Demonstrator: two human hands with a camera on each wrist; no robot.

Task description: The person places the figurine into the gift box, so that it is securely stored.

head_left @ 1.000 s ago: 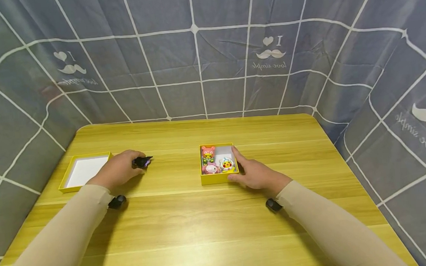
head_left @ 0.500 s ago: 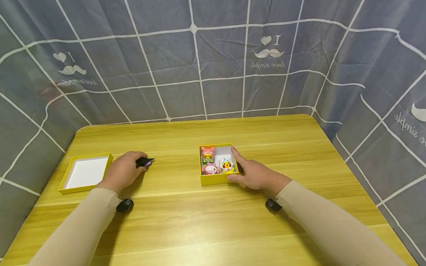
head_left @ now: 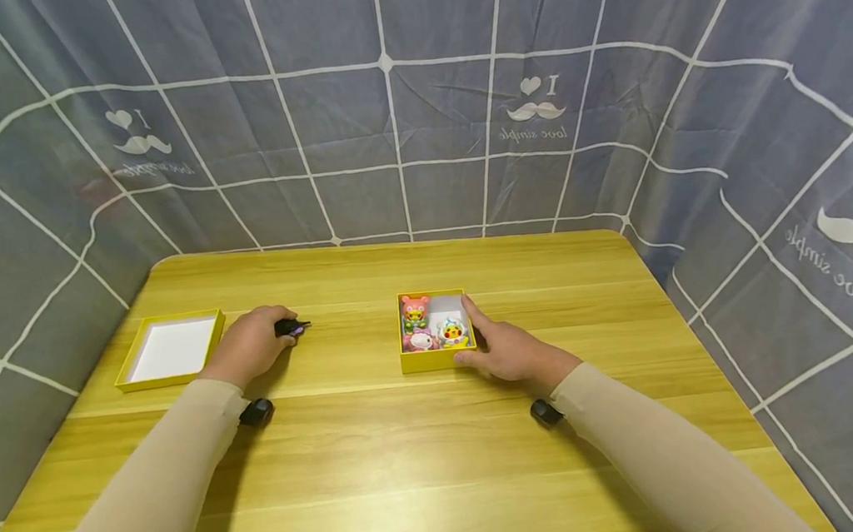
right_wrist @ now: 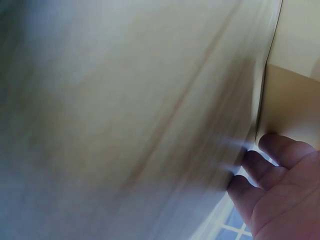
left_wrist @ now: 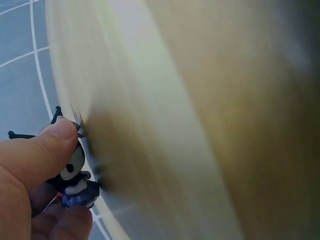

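My left hand point(head_left: 248, 347) pinches a small black figurine point(head_left: 292, 327) with purple on it, low over the table between the two yellow box parts. In the left wrist view the thumb lies across the head of the figurine point(left_wrist: 75, 162), whose white face and purple lower part show. My right hand point(head_left: 512, 349) grips the right side of a yellow box point(head_left: 434, 361), thumb at its front corner. Inside sit a pink bear-hooded figurine point(head_left: 415, 310), a pink-and-white one point(head_left: 421, 341) and a yellow-faced one in a white hood point(head_left: 452, 332). The right wrist view has fingertips against the box wall point(right_wrist: 295, 107).
A shallow yellow-edged lid point(head_left: 170, 350) with a white inside lies face up at the left, beside my left forearm. The wood-grain table point(head_left: 381, 453) has rounded far corners. A grey checked curtain point(head_left: 355, 121) hangs behind it and along both sides.
My left hand has shifted slightly right, away from the lid, with the black figurine in its fingers. The right hand keeps its hold on the box.
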